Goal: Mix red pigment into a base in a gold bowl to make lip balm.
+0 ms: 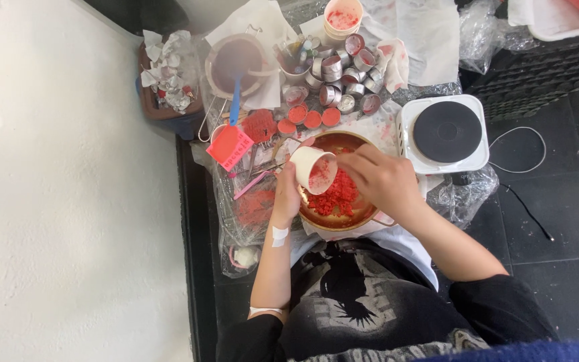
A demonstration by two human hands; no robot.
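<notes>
Paper cup [314, 168] gripped tilted in left hand [287, 196] over copper bowl [363, 213] of red crumbs [335, 194]; right hand [382, 179] curled above them, grip unclear.

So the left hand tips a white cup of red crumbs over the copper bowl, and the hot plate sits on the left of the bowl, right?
Not quite: in the head view the hot plate sits to the right of the copper bowl. The left hand does tip the white cup over it.
</notes>
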